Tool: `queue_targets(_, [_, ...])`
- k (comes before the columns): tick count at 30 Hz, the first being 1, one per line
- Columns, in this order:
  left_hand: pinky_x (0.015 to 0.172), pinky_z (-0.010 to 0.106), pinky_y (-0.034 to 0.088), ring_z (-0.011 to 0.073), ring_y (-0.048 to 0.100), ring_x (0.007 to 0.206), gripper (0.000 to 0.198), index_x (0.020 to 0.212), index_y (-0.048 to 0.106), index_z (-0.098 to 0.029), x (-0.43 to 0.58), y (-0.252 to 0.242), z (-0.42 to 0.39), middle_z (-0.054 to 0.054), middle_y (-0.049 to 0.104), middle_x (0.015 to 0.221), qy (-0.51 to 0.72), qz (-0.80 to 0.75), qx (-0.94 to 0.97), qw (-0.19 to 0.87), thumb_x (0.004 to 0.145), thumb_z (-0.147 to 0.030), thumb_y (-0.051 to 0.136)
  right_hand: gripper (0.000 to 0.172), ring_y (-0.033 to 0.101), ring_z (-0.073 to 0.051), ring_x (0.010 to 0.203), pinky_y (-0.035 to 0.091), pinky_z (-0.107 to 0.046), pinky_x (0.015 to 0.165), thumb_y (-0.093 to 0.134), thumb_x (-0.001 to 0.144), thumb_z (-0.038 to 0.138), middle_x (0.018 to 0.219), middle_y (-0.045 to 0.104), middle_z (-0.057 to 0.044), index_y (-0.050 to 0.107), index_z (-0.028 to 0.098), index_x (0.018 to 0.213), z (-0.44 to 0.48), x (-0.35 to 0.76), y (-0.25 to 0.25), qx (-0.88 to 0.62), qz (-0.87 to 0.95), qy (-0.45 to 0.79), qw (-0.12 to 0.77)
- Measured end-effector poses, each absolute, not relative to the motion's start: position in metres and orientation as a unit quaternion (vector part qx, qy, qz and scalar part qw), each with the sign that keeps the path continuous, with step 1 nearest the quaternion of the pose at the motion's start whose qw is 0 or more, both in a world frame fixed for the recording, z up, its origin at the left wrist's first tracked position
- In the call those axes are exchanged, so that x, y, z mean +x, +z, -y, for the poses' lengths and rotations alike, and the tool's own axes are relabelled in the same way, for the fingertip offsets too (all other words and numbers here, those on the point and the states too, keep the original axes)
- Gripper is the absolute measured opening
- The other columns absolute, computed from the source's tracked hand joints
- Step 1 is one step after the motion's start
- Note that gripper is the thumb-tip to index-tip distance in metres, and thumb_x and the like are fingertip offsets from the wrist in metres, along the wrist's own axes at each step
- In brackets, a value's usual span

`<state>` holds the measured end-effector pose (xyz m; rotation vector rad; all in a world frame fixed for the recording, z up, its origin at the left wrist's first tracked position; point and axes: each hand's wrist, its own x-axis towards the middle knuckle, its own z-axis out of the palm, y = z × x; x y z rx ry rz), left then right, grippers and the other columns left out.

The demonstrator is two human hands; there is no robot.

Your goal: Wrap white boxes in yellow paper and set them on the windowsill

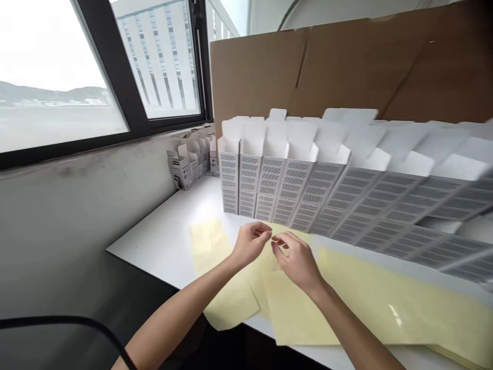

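Note:
My left hand (249, 242) and my right hand (296, 259) meet above pale yellow backing sheets (370, 303) on a white table (162, 241). Both hands have fingertips pinched together, almost touching each other, on something small that I cannot make out. Just beyond them stands a long row of open white cartons (292, 190) with grey printed text on their fronts and their top flaps raised. The hands are a short way in front of the cartons and do not touch them.
A smaller group of open cartons (188, 162) sits by the window sill at the back left. A brown cardboard panel (346, 67) rises behind the row. A dark cable (77, 321) curves at the lower left beyond the table's edge.

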<state>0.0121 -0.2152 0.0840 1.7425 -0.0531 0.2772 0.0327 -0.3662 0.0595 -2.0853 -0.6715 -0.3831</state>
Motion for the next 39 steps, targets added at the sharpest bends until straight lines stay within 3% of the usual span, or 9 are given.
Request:
queue_targets(4, [0.075, 0.027, 0.049, 0.0157, 0.063, 0.078, 0.013, 0.080, 0.068, -0.013, 0.014, 0.067, 0.123, 0.005, 0.068, 0.082, 0.190, -0.076, 0.745, 0.634, 0.075, -0.023, 0.062, 0.019, 0.064, -0.019, 0.077, 0.051, -0.032, 0.070, 0.052, 0.079, 0.029, 0.091, 0.069, -0.007, 0.066, 0.017, 0.085, 0.261, 0.057, 0.062, -0.808, 0.292, -0.005, 0.511])
queue_targets(8, [0.084, 0.029, 0.048, 0.0170, 0.062, 0.090, 0.016, 0.085, 0.068, -0.014, 0.023, 0.048, 0.052, 0.006, 0.068, 0.093, 0.260, -0.177, 0.730, 0.607, 0.078, -0.024, 0.058, 0.021, 0.066, -0.020, 0.089, 0.052, -0.033, 0.081, 0.058, 0.074, 0.023, 0.099, 0.069, -0.007, 0.066, 0.015, 0.091, 0.165, 0.084, 0.055, -0.746, 0.261, 0.110, 0.602])
queue_targets(15, [0.091, 0.033, 0.048, 0.0196, 0.059, 0.106, 0.028, 0.108, 0.062, -0.014, 0.076, 0.015, -0.038, 0.011, 0.063, 0.118, 0.329, -0.294, 0.695, 0.567, 0.083, -0.021, 0.052, 0.044, 0.059, -0.021, 0.118, 0.049, -0.033, 0.098, 0.048, 0.079, 0.018, 0.130, 0.060, -0.010, 0.061, 0.015, 0.120, 0.030, 0.134, 0.028, -0.698, 0.236, 0.137, 0.662])
queue_targets(23, [0.101, 0.033, 0.043, 0.0235, 0.052, 0.125, 0.047, 0.123, 0.053, -0.014, 0.164, 0.017, -0.135, 0.015, 0.053, 0.135, 0.392, -0.356, 0.673, 0.516, 0.076, -0.013, 0.060, 0.064, 0.047, -0.021, 0.134, 0.037, -0.039, 0.112, 0.042, 0.077, 0.011, 0.144, 0.049, -0.007, 0.050, 0.016, 0.140, -0.081, 0.211, 0.020, -0.691, 0.241, 0.132, 0.669])
queue_targets(27, [0.100, 0.030, 0.044, 0.0224, 0.056, 0.121, 0.059, 0.125, 0.051, -0.014, 0.196, 0.022, -0.172, 0.015, 0.057, 0.130, 0.418, -0.334, 0.694, 0.482, 0.069, -0.014, 0.070, 0.074, 0.043, -0.021, 0.137, 0.032, -0.040, 0.115, 0.042, 0.069, 0.005, 0.146, 0.047, -0.005, 0.049, 0.016, 0.141, -0.112, 0.246, 0.021, -0.680, 0.261, 0.107, 0.677])
queue_targets(31, [0.099, 0.032, 0.045, 0.0242, 0.055, 0.121, 0.073, 0.127, 0.051, -0.013, 0.215, 0.029, -0.187, 0.016, 0.057, 0.129, 0.434, -0.326, 0.708, 0.452, 0.062, -0.026, 0.081, 0.083, 0.043, -0.024, 0.137, 0.033, -0.045, 0.115, 0.042, 0.060, 0.002, 0.143, 0.050, -0.007, 0.049, 0.017, 0.141, -0.121, 0.263, 0.016, -0.683, 0.266, 0.099, 0.673])
queue_targets(37, [0.085, 0.034, 0.048, 0.0250, 0.062, 0.098, 0.051, 0.102, 0.063, -0.012, 0.204, 0.044, -0.172, 0.012, 0.064, 0.105, 0.430, -0.331, 0.712, 0.446, 0.058, -0.029, 0.082, 0.076, 0.050, -0.026, 0.130, 0.040, -0.042, 0.109, 0.055, 0.061, 0.007, 0.138, 0.054, -0.011, 0.049, 0.017, 0.136, -0.096, 0.249, 0.012, -0.697, 0.267, 0.081, 0.660])
queue_targets(39, [0.077, 0.032, 0.048, 0.0230, 0.062, 0.090, 0.045, 0.095, 0.064, -0.013, 0.184, 0.050, -0.157, 0.010, 0.065, 0.098, 0.423, -0.327, 0.709, 0.460, 0.059, -0.033, 0.080, 0.084, 0.047, -0.030, 0.131, 0.039, -0.044, 0.109, 0.070, 0.058, 0.016, 0.142, 0.048, -0.016, 0.044, 0.014, 0.139, -0.078, 0.237, 0.016, -0.707, 0.251, 0.071, 0.658])
